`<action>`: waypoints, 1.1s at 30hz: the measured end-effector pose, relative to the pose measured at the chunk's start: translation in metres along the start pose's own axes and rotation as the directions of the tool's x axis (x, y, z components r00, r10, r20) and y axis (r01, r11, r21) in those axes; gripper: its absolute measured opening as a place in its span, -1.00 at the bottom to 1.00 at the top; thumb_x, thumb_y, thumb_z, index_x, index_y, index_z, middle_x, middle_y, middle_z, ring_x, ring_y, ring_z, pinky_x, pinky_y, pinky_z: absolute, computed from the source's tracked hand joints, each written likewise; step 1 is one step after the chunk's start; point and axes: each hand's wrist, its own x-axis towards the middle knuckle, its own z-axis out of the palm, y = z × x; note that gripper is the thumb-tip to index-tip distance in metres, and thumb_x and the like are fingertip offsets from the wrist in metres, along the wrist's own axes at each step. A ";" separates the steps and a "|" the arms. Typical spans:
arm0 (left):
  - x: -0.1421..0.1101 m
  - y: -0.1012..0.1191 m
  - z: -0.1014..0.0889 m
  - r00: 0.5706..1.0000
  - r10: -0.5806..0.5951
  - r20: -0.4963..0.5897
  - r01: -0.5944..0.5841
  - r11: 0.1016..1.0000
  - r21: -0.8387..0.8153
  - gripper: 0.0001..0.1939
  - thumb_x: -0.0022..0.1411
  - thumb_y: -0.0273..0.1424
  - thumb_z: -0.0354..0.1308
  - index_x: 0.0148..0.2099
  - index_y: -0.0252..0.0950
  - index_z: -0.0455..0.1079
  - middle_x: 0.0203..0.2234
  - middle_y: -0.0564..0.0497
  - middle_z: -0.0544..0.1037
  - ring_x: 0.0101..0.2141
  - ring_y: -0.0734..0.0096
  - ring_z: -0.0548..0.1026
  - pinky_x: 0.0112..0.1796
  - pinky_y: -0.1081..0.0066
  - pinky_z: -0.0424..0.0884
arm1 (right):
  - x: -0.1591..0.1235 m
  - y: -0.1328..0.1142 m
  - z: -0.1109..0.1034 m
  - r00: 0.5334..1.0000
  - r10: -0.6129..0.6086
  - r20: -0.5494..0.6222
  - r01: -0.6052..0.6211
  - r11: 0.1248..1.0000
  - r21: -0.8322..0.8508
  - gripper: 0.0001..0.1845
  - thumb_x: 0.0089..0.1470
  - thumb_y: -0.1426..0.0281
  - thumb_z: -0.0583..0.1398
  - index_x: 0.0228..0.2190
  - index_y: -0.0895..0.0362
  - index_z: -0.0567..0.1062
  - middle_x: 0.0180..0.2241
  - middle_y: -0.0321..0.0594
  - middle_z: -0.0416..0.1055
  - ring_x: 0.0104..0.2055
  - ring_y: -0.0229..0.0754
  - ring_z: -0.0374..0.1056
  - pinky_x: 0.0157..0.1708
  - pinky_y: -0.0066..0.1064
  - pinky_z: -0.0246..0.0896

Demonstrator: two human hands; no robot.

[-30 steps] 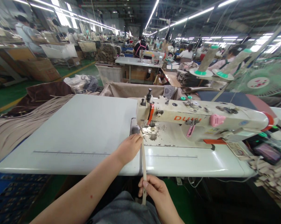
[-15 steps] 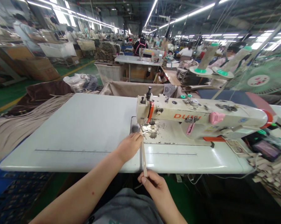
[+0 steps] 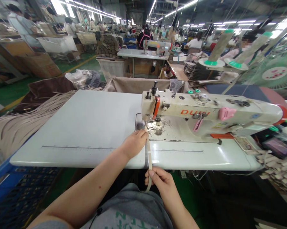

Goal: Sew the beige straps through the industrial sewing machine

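A narrow beige fabric strip [image 3: 150,155] runs from beneath the presser foot of the white sewing machine [image 3: 172,105] toward my body, over the table's front edge. Close in front of the needle area, my left hand [image 3: 136,142] has its fingers together on the strip, holding it at the machine bed. Just past the table edge, my right hand [image 3: 162,181] pinches the same strip between thumb and fingers. Below that pinch the strip curves down toward my lap. My left fingers partly cover the strip's upper end, and the needle cannot be made out.
The white table [image 3: 93,117] has a printed ruler near its front. Long beige strips [image 3: 36,111] are heaped on the left above a blue crate [image 3: 19,187]. Stacked strips [image 3: 282,171], thread cones [image 3: 218,47] and a green fan [image 3: 274,73] are at the right. Other people work farther back.
The view has shifted slightly. The strip now bends in a curve below my right hand, where it was straighter before. Both hands keep hold of it, with the left still near the presser foot.
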 end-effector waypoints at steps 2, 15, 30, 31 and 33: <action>0.000 -0.001 0.001 1.000 -0.002 0.003 0.002 1.000 -0.003 -0.82 0.57 -0.53 0.06 0.02 -0.27 0.49 0.02 -0.18 0.62 0.07 0.10 0.64 0.21 0.09 0.62 | 0.000 -0.001 0.001 1.000 0.005 -0.003 -0.005 1.000 0.005 -0.38 0.02 -0.24 0.53 -0.39 0.09 0.79 -0.50 -0.21 0.63 -0.42 -0.11 0.46 -0.28 -0.28 0.44; -0.002 -0.002 0.005 0.998 0.066 -0.011 -0.065 0.995 0.073 -0.79 0.60 -0.53 0.03 0.03 -0.29 0.51 0.01 -0.17 0.64 0.10 0.10 0.64 0.23 0.12 0.62 | 0.004 0.012 -0.005 1.000 -0.009 0.000 0.009 1.000 0.016 -0.35 0.07 -0.26 0.48 -0.47 0.11 0.73 -0.55 -0.23 0.56 -0.47 -0.15 0.42 -0.35 -0.32 0.37; 0.004 0.000 0.010 0.998 -0.048 -0.043 0.046 0.998 -0.046 -0.70 0.52 -0.54 0.09 0.23 -0.30 0.36 0.24 -0.27 0.56 0.29 0.01 0.56 0.39 -0.03 0.49 | 0.003 0.005 -0.001 0.999 0.043 0.019 -0.043 0.999 0.022 -0.23 -0.02 -0.35 0.48 -0.27 0.13 0.71 -0.56 -0.29 0.55 -0.53 -0.22 0.42 -0.46 -0.40 0.23; 0.004 0.000 0.010 0.998 -0.055 -0.041 0.053 0.997 -0.054 -0.68 0.51 -0.54 0.10 0.25 -0.31 0.35 0.25 -0.29 0.55 0.31 0.00 0.55 0.40 -0.04 0.48 | 0.003 0.004 -0.001 0.999 0.046 0.018 -0.047 0.999 0.025 -0.21 -0.05 -0.37 0.48 -0.25 0.13 0.71 -0.57 -0.31 0.54 -0.55 -0.22 0.41 -0.47 -0.40 0.22; 0.005 0.001 0.009 0.997 -0.069 -0.037 0.066 0.995 -0.073 -0.64 0.50 -0.55 0.11 0.28 -0.30 0.33 0.27 -0.30 0.54 0.32 -0.01 0.54 0.40 -0.05 0.48 | 0.004 0.003 0.000 0.998 0.058 0.010 -0.059 0.998 0.029 -0.18 -0.08 -0.38 0.49 -0.24 0.12 0.70 -0.59 -0.34 0.53 -0.57 -0.23 0.40 -0.49 -0.41 0.21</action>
